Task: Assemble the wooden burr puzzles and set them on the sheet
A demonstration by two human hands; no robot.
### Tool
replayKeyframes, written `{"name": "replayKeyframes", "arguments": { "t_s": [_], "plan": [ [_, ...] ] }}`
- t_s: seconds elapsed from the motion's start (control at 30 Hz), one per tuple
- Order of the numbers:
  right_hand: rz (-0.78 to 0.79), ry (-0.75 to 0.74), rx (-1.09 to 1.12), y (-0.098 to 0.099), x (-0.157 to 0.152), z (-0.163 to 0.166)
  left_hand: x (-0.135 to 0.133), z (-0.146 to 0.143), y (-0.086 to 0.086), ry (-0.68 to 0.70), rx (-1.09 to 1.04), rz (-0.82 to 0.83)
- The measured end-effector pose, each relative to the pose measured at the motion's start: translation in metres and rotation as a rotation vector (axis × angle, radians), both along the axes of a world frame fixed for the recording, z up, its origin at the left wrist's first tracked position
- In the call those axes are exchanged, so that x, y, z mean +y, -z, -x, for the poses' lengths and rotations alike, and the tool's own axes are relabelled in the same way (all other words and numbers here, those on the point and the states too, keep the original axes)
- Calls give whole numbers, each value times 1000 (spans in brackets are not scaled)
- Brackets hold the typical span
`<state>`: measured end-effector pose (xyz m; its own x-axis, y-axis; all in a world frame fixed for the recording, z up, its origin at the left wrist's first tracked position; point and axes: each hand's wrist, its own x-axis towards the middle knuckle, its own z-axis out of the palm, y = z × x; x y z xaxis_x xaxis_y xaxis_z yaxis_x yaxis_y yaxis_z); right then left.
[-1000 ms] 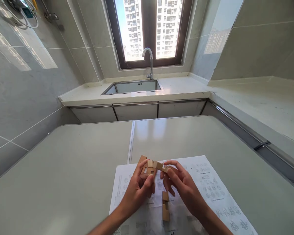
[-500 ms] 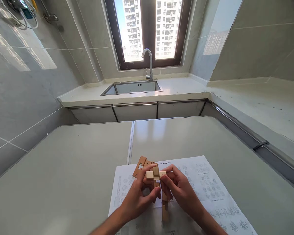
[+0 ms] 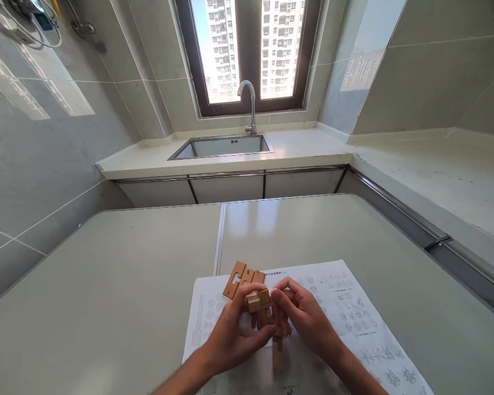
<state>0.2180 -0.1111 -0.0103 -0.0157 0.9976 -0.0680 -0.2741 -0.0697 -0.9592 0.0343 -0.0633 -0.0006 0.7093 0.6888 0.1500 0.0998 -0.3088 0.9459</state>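
Between my hands, above a printed sheet (image 3: 325,312), is a cluster of interlocking wooden puzzle blocks (image 3: 258,302). My left hand (image 3: 241,329) is closed around its left side, index finger over the top and thumb underneath. The thumb and index finger of my right hand (image 3: 302,312) pinch the cluster's right end, partly hiding it. Flat notched wooden pieces (image 3: 237,278), one marked 2, lie beyond my left hand on the sheet's upper edge. Below my hands, another notched wooden stick (image 3: 277,355) lies on the sheet, its far end covered by my fingers.
The sheet, printed with small diagrams, lies on a pale table (image 3: 119,296) with a seam (image 3: 219,236) running away from me. Beyond stands a counter (image 3: 308,145) with a sink (image 3: 230,145) and faucet (image 3: 252,107) beneath a window. Another counter (image 3: 444,159) runs along the right.
The block cluster has turned and tilted in my hands; its pale right block is now mostly behind my right fingers. The pieces on the sheet have stayed where they were.
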Motion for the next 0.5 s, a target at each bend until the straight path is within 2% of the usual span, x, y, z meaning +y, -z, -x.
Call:
{"name": "replayKeyframes", "arguments": {
  "t_s": [0.23,0.5],
  "plan": [
    [32,9,-35,-5,-1,-1,-1,0,-4,-6,0,17],
    [85,17,-51,-5,0,2,2,4,6,12,-5,191]
  ]
}}
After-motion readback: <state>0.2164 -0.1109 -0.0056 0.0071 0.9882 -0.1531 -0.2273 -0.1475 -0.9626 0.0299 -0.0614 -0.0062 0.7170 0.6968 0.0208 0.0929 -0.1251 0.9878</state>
